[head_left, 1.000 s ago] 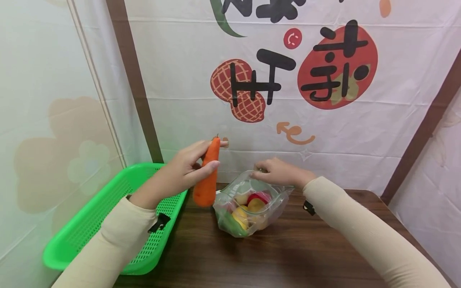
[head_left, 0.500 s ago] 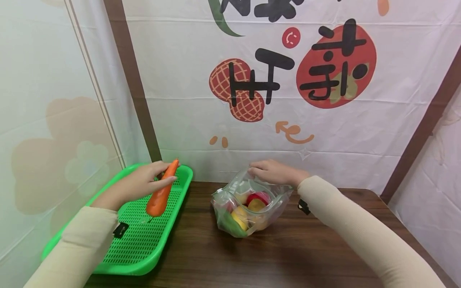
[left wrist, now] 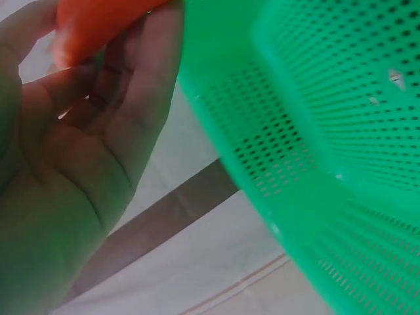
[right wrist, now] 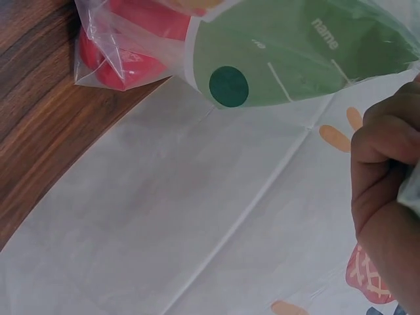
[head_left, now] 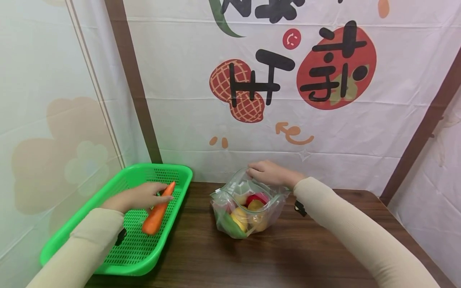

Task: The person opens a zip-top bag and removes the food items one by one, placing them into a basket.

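Observation:
In the head view my left hand (head_left: 138, 197) holds an orange carrot (head_left: 155, 219) between thumb and fingers, low inside the green plastic basket (head_left: 135, 251). The carrot slants, its thin end at the back. Part of the carrot (left wrist: 98, 26) also shows between the fingers in the left wrist view. My right hand (head_left: 270, 173) pinches the back rim of a clear zip bag (head_left: 224, 200), whose mouth gapes upward. Through the plastic I see several green, yellow and red fruit- or vegetable-like pieces. A green printed label (right wrist: 275, 52) shows on the bag in the right wrist view.
A dark wooden table (head_left: 281, 260) carries the basket on the left and the bag in the middle. Behind it hangs a white printed cloth (head_left: 180, 120), with further cloth walls at both sides.
My left hand has carried the carrot left from beside the bag, over the basket, then down into it. The right hand has stayed on the bag's rim, shifting slightly left.

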The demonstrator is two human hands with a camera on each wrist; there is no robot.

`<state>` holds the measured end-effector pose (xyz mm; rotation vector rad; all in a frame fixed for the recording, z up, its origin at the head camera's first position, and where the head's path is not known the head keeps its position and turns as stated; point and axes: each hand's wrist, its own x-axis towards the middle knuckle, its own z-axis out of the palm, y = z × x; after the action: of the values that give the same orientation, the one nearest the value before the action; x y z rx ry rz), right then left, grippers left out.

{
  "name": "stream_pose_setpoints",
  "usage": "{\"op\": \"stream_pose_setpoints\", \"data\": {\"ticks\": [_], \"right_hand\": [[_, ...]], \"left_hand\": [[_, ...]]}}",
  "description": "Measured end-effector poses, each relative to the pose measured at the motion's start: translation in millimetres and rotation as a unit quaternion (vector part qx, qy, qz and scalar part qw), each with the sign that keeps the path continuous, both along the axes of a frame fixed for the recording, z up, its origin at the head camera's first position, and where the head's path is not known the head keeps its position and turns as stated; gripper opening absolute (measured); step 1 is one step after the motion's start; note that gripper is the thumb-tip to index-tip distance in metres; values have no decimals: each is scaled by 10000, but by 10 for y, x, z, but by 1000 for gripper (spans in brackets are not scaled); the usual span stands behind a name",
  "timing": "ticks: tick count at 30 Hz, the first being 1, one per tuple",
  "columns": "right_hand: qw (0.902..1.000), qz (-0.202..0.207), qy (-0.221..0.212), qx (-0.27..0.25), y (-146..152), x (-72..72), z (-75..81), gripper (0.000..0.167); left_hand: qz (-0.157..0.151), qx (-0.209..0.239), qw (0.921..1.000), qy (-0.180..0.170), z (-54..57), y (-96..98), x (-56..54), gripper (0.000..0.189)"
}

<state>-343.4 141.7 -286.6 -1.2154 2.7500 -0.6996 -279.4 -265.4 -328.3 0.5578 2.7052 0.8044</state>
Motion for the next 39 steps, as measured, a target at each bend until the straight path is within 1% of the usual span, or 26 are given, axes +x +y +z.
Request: {"op": "stream_pose_setpoints", "data": {"ticks": [3,5,9,13,19,22,25,30,39], "right_hand": [[10000,24,21,-10,-1,19,1,25],[10000,8,26,2,-2,30,5,25],[10000,2,21,54,-4,35,6,24],[10000,38,-27,48,-2,49,18,25],[9999,65,-121,68,7,58,8,24],[9999,69,-108,83,10,52,-10,24],[9999,52,-51,83,13,52,-17,25],[10000,35,-25,58,16,65,-15,26],[10000,68,36,33,18,69,-15,27]], "left_hand": [[143,-92,9992,-352,-85,24,8,56],[240,-210,9983,-481,-131,29,16,59],[523,-396,9940,-872,-210,19,27,63],[672,-438,9898,-1180,-305,13,24,58],[703,-552,9868,-1350,-445,31,36,60],[694,-597,9857,-1415,-497,34,40,58],[635,-614,9848,-1495,-527,31,41,56],[551,-606,9842,-1569,-536,37,53,53],[588,-594,9826,-1660,-512,57,75,56]]}}
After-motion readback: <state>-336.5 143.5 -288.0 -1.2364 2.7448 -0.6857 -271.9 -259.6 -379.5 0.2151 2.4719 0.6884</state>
